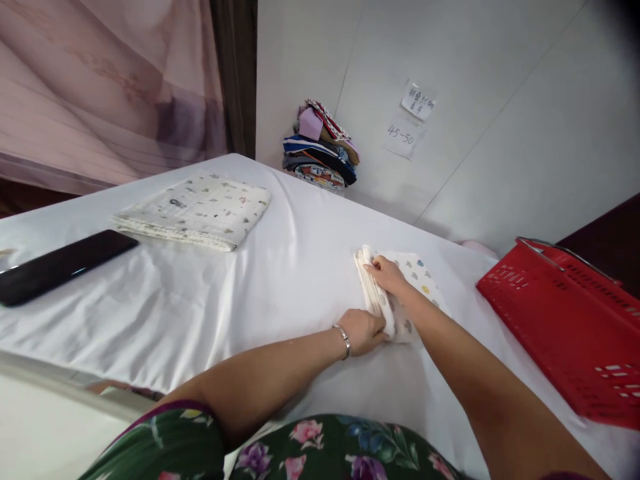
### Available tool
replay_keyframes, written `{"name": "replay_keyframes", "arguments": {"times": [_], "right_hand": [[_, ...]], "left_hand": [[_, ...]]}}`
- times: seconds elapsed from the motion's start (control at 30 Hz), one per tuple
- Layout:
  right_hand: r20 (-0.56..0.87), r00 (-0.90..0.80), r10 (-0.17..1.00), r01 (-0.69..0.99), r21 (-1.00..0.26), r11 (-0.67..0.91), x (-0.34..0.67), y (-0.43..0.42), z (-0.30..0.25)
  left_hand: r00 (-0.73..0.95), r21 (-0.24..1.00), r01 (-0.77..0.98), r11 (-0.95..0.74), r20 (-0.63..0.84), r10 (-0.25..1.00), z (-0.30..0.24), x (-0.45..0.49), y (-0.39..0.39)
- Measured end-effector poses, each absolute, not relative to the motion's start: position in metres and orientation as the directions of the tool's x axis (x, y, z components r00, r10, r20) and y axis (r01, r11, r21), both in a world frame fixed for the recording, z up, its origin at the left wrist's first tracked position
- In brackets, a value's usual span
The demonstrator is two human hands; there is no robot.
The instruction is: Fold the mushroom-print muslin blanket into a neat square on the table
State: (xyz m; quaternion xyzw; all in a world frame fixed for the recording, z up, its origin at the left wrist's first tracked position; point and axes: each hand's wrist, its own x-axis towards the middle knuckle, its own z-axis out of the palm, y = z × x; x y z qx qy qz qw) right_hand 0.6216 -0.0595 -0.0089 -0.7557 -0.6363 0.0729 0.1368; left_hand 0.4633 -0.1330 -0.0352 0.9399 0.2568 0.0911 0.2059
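Note:
A white patterned cloth (417, 272) lies partly folded on the white-covered table, its left part doubled over into a thick layered strip. My left hand (364, 331), with a silver bracelet at the wrist, grips the near end of that strip. Higher up, my right hand (387, 275) pinches the strip near its far end, fingers closed on the fabric. Part of the cloth's right side is hidden beneath my right forearm. Farther left rests a second cloth (200, 208), white with small printed figures, folded flat into a layered rectangle.
A black phone (65, 263) lies at the table's left. On the right stands a red plastic basket (565, 333) with metal handles. Beyond the far edge of the white tablecloth (290, 287), folded clothes (323, 150) are stacked by the wall. Paper notes (407, 123) hang there; a pink curtain (115, 87) is at left.

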Motion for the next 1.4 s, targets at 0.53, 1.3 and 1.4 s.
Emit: {"name": "replay_keyframes", "arguments": {"times": [0.53, 1.3, 1.4], "right_hand": [[0.073, 0.037, 0.997, 0.816, -0.578, 0.012, 0.626, -0.172, -0.019], [0.245, 0.052, 0.968, 0.8, -0.59, 0.106, 0.627, -0.169, -0.039], [0.255, 0.049, 0.966, 0.799, -0.59, 0.115, 0.628, -0.168, -0.042]], "left_hand": [[0.882, 0.407, 0.409, -0.817, 0.054, 0.468, -0.028, 0.465, -0.149], [0.532, 0.875, 0.467, 0.126, -0.392, 0.75, -0.039, 0.481, -0.108], [0.523, 0.87, 0.477, 0.126, -0.397, 0.755, -0.033, 0.484, -0.113]]}}
